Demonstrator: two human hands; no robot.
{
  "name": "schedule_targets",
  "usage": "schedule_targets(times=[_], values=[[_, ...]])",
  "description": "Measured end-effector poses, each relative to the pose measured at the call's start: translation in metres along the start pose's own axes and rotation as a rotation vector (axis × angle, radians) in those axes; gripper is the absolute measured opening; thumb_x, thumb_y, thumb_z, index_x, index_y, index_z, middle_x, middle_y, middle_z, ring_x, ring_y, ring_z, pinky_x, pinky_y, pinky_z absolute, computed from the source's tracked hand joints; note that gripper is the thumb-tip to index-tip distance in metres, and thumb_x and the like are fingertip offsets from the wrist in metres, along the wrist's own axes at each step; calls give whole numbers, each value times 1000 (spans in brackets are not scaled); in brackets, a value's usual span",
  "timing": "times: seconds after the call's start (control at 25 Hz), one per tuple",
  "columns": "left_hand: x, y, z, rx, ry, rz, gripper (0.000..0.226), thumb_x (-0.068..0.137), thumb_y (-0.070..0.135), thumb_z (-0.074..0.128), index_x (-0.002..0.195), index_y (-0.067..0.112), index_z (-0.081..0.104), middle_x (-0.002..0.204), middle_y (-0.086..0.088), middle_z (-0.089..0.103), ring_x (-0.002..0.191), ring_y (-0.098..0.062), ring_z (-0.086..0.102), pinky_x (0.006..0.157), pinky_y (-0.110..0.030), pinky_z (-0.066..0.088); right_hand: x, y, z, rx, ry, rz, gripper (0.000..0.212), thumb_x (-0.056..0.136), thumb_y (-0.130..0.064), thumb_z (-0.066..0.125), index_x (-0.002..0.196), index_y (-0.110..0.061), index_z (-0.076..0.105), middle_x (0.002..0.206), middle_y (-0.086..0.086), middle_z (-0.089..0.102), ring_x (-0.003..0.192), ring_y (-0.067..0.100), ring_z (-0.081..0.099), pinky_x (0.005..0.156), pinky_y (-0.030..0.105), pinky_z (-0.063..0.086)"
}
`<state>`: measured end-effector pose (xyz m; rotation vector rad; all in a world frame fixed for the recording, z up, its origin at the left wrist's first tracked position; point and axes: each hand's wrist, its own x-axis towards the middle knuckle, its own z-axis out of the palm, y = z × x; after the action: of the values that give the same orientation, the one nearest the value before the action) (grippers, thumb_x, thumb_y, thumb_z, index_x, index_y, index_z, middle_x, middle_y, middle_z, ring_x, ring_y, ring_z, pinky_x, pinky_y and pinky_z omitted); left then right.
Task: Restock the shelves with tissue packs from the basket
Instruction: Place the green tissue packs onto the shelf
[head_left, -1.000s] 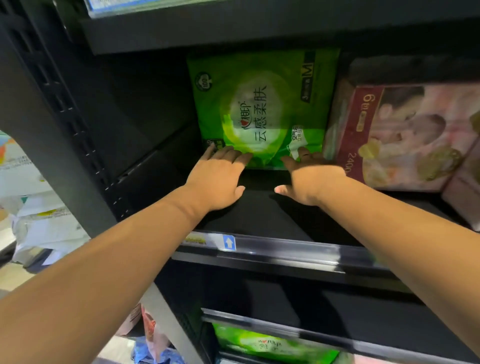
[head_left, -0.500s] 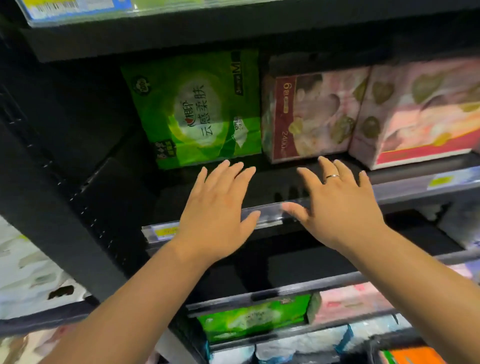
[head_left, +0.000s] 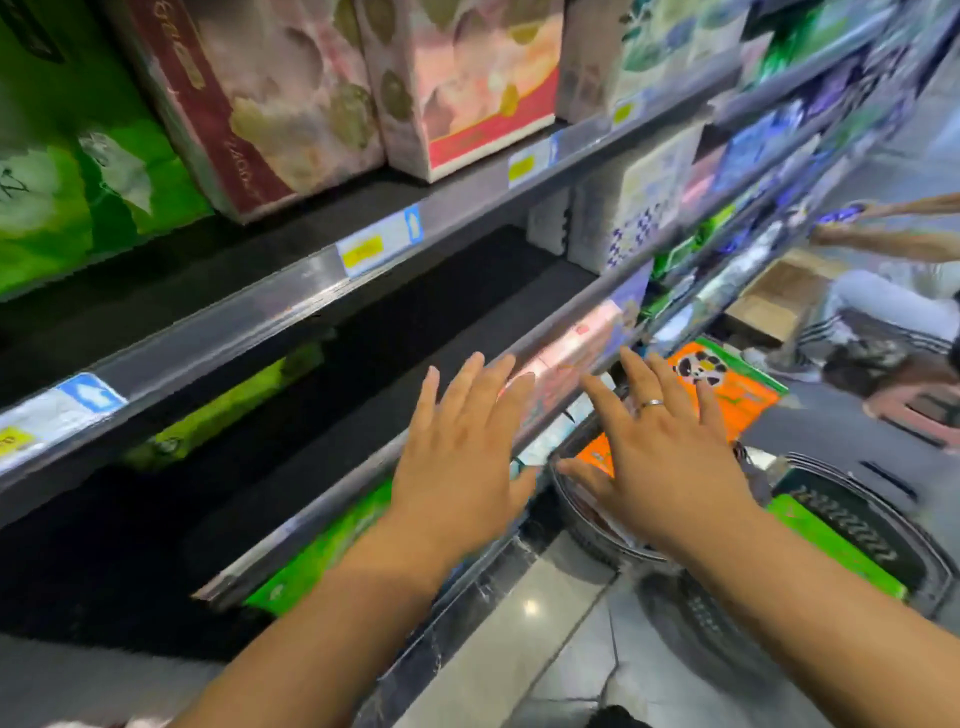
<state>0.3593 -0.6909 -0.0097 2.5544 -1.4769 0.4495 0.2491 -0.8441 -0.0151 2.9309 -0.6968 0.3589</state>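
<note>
Upper left, one green tissue pack and two pink floral packs stand on the shelf. Centre, the left hand and right hand hover, each grip spread flat and empty. Lower right, the basket shows one orange pack and one green pack. A hasty reach could clip the shelf rail.

Orange pack and green pack lie in basket.

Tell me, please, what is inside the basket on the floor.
An orange pack with a panda print and a green pack show inside the basket. The right hand covers the middle, so anything beneath it is hidden.
</note>
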Motion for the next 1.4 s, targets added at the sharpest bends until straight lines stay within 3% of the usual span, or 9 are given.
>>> schedule_targets(times=[0.24,0.36,0.44,0.56,0.68,0.84,1.0,1.2,1.4], values=[[20,93,49,-134,-157,131,86,76,48,69,148,21,28,154,-3,32,145,-26,23,118,-51,9,-65,88,29,20,-161,231,86,75,-68,62,147,-26,40,152,17,36,141,37,32,107,62,30],[41,147,72,-190,-206,195,89,79,48,68,151,23,22,158,0,23,147,-23,14,118,-49,3,-93,146,40,38,-324,302,87,85,-70,45,154,-30,9,162,13,7,149,33,7,115,57,13],[57,188,93,-211,-243,228,90,80,48,67,152,23,20,159,1,19,148,-22,11,118,-47,-1,-112,190,48,21,-412,334,85,88,-70,39,154,-30,2,163,11,-3,149,31,-2,117,55,7],[75,244,125,-205,-283,288,92,71,45,76,147,19,32,153,-5,35,142,-29,29,116,-50,15,-136,249,65,20,-467,392,84,89,-69,39,154,-30,3,163,11,-3,149,31,-2,117,55,7],[88,299,158,-264,-316,325,93,73,41,75,149,22,26,153,-9,30,139,-33,31,114,-50,29,-162,305,81,44,-537,472,84,89,-68,40,155,-29,4,163,10,3,149,31,2,117,54,8],[100,349,194,-237,-477,361,90,80,45,67,153,24,17,157,-12,18,143,-34,22,116,-47,24,-199,357,105,120,-595,577,83,90,-65,44,155,-28,7,161,10,13,148,31,8,119,51,11],[122,383,234,-245,-549,488,89,71,36,75,148,14,34,149,-21,35,134,-41,38,106,-54,37,-214,387,139,146,-648,625,83,90,-64,44,155,-26,10,160,12,15,148,32,9,117,55,11],[166,411,301,-218,-643,550,94,75,44,75,150,15,27,151,-18,32,136,-38,32,111,-48,31,-204,416,200,216,-733,696,83,90,-61,47,154,-26,7,162,12,9,148,32,6,117,56,7],[180,431,390,-231,-847,575,94,77,44,72,151,15,22,153,-15,27,140,-33,27,114,-45,26,-185,442,280,246,-850,807,83,90,-59,51,154,-25,9,160,13,13,148,33,7,116,56,7]])
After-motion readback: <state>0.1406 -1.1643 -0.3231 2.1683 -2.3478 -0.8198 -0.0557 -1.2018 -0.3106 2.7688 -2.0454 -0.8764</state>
